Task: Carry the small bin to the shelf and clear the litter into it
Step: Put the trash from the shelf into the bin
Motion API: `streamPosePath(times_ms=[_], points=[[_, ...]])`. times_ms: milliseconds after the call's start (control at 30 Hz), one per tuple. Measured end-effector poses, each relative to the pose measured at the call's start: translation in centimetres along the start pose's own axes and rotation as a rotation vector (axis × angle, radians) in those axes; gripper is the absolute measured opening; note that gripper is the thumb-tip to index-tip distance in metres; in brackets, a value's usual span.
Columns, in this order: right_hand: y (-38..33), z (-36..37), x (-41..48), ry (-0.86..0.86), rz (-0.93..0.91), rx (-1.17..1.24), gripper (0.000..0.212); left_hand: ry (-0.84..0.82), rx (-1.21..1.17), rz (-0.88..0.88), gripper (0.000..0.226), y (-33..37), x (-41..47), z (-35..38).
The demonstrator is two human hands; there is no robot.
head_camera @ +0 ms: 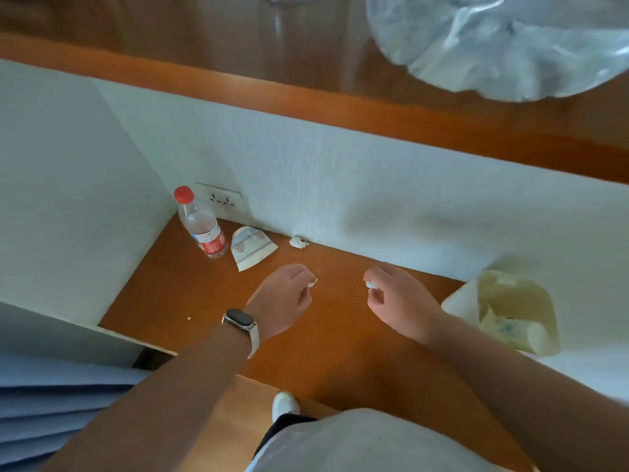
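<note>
My left hand (284,299) hovers over the wooden shelf (190,287) with a small white paper scrap (312,283) pinched at its fingertips. My right hand (396,294) is beside it, fingers closed on another crumpled white scrap (371,284). The small pale yellow bin (517,311) stands at the shelf's right end, with paper inside it. A crushed paper cup (250,247) and a crumpled scrap (299,241) lie near the back wall. A clear water bottle (202,223) with a red cap stands in the back left corner.
White walls close the shelf at the back and left, with a socket plate (221,199) behind the bottle. A wooden ledge (340,110) runs above, carrying a clear plastic bag (503,42). A tiny crumb (189,318) lies near the shelf's front left.
</note>
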State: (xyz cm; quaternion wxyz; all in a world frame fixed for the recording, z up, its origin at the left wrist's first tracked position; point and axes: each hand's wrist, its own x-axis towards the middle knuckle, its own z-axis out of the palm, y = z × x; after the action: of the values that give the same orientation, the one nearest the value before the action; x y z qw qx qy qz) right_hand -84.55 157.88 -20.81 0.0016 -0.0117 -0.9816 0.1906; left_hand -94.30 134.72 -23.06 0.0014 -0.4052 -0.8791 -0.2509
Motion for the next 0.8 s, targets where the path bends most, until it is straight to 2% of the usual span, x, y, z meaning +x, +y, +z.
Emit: streamPosePath(times_ms=[233, 400, 633, 800], points=[[7.1, -5.8, -6.6, 0.233, 0.127, 0.041, 0.018, -0.033, -0.036, 0.271, 0.019, 11.4, 5.8, 2.8], [12.0, -8.7, -11.5, 0.253, 0.230, 0.027, 0.014, -0.116, -0.033, 0.458, 0.021, 19.2, 8.7, 6.0], [16.4, -10.5, -15.8, 0.249, 0.251, -0.008, 0.015, -0.171, 0.016, 0.516, 0.025, 25.6, 11.4, 9.9], [18.8, -10.3, -16.0, 0.200, 0.236, -0.001, 0.022, -0.188, 0.062, 0.435, 0.020, 26.8, 11.7, 11.8]])
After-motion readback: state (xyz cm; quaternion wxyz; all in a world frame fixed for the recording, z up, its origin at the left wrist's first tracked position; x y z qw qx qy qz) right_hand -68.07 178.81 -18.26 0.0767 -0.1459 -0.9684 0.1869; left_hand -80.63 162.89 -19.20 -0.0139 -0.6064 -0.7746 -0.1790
